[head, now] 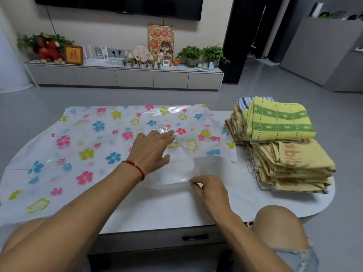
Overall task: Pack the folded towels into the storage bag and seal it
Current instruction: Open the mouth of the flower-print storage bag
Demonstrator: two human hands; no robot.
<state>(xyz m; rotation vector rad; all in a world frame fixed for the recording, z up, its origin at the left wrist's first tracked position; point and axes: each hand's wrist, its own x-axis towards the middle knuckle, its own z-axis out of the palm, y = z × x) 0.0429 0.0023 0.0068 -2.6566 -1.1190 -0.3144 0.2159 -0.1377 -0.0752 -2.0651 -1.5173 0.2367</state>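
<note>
A clear plastic storage bag [82,138] printed with coloured flowers lies spread flat over the left and middle of the white table [176,209]. My left hand [151,152] rests on the bag near its open right end, fingers spread, seemingly slipped under the top layer. My right hand [208,191] pinches the bag's near edge at the opening. Folded towels [280,146] sit in stacks at the right end of the table, yellow-green on top, yellow-orange below, apart from both hands.
The table's near edge has a drawer handle [195,237]. My bare knee [279,230] is at the table's right front. A TV cabinet [125,75] with plants and ornaments stands across grey floor behind.
</note>
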